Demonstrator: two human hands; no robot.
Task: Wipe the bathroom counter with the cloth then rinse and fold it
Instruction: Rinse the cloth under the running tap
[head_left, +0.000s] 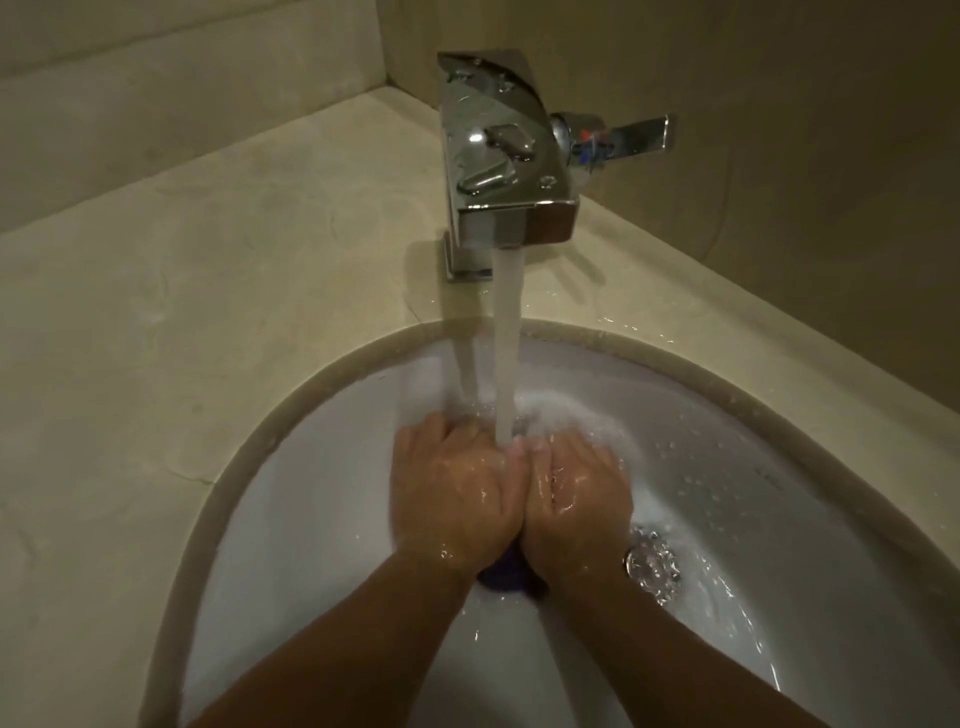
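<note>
Both hands, left (454, 493) and right (574, 499), apparently clench the purple cloth (501, 571) under the stream (506, 353); squeeze repeatedly, turning it.

Square chrome faucet (506, 150), mounted on the ledge behind the basin, flat lever handle (631, 136) projecting to the right; wet, beaded with droplets. Stream of running water (508, 343) falling from the spout. Round chrome drain fitting (652, 566) in the basin floor. Beige tiled wall (779, 104) behind, plain.
</note>
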